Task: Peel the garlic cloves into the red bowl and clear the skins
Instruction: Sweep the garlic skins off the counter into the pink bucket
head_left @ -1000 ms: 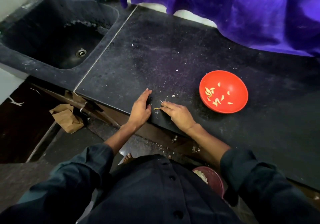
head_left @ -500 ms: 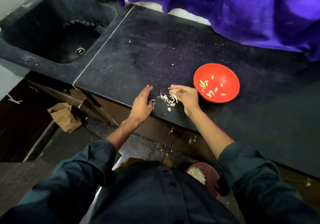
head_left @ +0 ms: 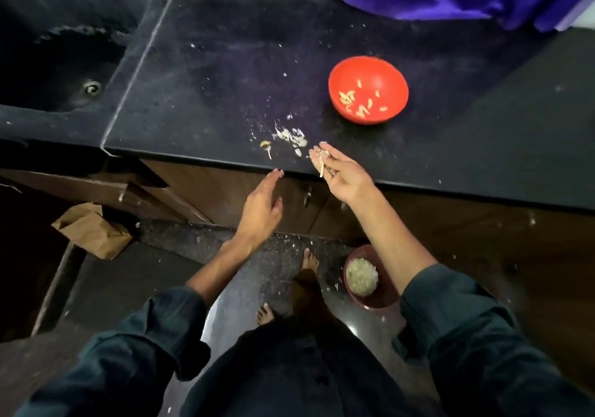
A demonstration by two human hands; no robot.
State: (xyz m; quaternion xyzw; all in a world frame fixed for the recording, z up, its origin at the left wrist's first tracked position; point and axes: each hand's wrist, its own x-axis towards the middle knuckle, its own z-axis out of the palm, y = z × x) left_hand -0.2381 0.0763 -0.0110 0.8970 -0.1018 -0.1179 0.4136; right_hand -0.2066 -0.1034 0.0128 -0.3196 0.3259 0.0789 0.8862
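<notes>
Centre frame: left hand (head_left: pixel 262 205) open, palm up, fingers straight and pointing toward the frame's top — right hand (head_left: pixel 341 171) just right of it, palm up, fingers loosely cupped. Both forearms bare, dark sleeves pushed up.

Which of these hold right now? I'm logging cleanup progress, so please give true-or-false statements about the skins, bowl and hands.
1. The red bowl holds peeled garlic cloves. True.
2. The right hand is empty. False: it holds a few skins in its grip.
3. A pile of skins lies on the counter near its front edge. True.
4. The left hand grips the bowl. False: it hangs open below the counter edge, touching nothing.
5. A floor bin already holds pale scraps. True.
</notes>
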